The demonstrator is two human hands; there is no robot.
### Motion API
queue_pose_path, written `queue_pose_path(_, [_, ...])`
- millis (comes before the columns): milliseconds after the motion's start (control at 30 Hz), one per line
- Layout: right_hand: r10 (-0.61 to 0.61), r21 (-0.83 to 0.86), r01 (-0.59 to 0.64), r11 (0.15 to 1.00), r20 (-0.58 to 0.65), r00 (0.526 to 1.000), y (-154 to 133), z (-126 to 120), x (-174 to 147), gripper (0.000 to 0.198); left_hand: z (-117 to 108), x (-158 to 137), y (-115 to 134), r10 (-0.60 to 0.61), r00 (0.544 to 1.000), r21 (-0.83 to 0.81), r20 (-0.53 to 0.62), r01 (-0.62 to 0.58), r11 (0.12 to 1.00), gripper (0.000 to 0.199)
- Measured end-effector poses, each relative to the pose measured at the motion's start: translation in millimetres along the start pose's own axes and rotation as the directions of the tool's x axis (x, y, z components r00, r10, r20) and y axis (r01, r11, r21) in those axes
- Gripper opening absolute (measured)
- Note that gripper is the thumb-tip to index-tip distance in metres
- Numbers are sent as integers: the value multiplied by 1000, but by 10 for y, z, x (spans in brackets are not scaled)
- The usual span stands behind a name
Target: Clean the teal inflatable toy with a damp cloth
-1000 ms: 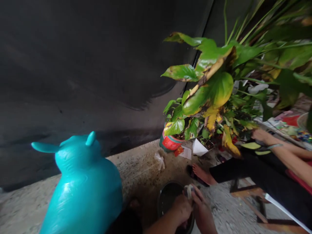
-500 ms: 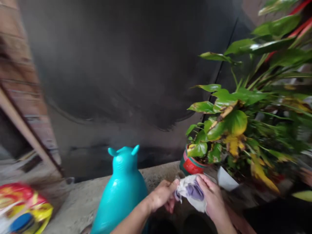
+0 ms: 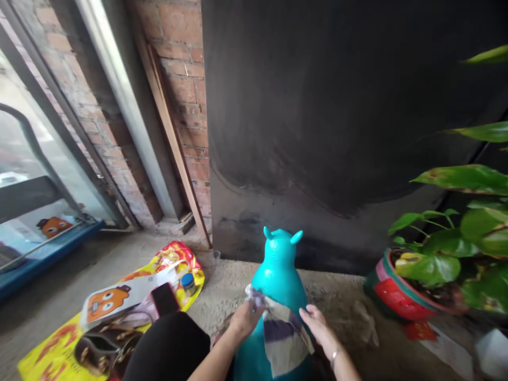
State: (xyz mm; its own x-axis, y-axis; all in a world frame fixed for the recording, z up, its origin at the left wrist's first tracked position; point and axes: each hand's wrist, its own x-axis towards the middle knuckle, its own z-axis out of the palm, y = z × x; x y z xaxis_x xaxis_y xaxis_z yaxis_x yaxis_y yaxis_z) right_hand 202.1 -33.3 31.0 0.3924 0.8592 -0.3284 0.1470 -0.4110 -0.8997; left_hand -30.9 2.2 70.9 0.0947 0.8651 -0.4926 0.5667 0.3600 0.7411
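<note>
Cloth (image 3: 286,338), pale with dark purple patches, lay draped over the near side of the teal toy animal (image 3: 281,275), below the toy's neck. The toy stood upright on the concrete floor (image 3: 220,291).

The left hand (image 3: 246,318) was at the toy's left side, its grip clenched around a bunched upper corner of the cloth. The right hand (image 3: 318,325) was at the toy's right side, its grip released, with the fingers loosely extended near the cloth's right edge; whether they touched the cloth or the toy, I could not tell. A bracelet (image 3: 334,359) circled the right wrist.

Behind the toy rose a large dark panel (image 3: 325,132), streaked with curved smears. Left of that, beyond the toy, were a brick wall (image 3: 186,79) and a wooden plank (image 3: 174,137) tilted against it.

On the floor to the toy's left lay a yellow and red plastic sheet (image 3: 47,346). It bore a white packet with an orange cartoon face (image 3: 107,304), a dark phone (image 3: 164,300), a jar with a blue lid (image 3: 188,283) and a brown handbag (image 3: 95,349). A black-clad knee (image 3: 166,349) stood between these and the toy.

To the toy's right was a red and green pot (image 3: 405,299) holding a leafy plant (image 3: 432,259), with a red paper piece (image 3: 420,330) near its base.
</note>
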Motion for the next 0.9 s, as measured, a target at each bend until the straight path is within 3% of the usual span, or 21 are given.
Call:
queue_pose_path(67, [23,-40,-25,999,-53,998,293,70,5,49,81,31,-173,28,993,93,-119,-17,996,4])
queue_pose_path(133, [13,-73,-19,997,-77,997,508,97,-14,45,160,39,-260,86,982,178,-169,-55,982,12])
queue_pose_path(333, [-95,-170,77,982,-98,991,808,188,-126,47,371,34,-196,308,948,344,-75,-266,901,37])
queue_pose_path(400, [-140,-214,114,970,-110,984,846,216,-177,44,425,33,-153,340,940,390,-34,-300,871,39])
queue_pose_path(567, [-190,-309,160,938,-68,979,862,223,-248,16,516,26,-135,385,923,469,17,-347,812,41])
queue_pose_path(767, [-166,-249,168,954,29,986,763,117,-137,28,504,38,-150,436,900,499,33,-393,773,38])
queue_pose_path(900, [-176,-192,175,966,15,984,635,22,-101,38,464,85,-125,424,905,517,43,-383,765,33])
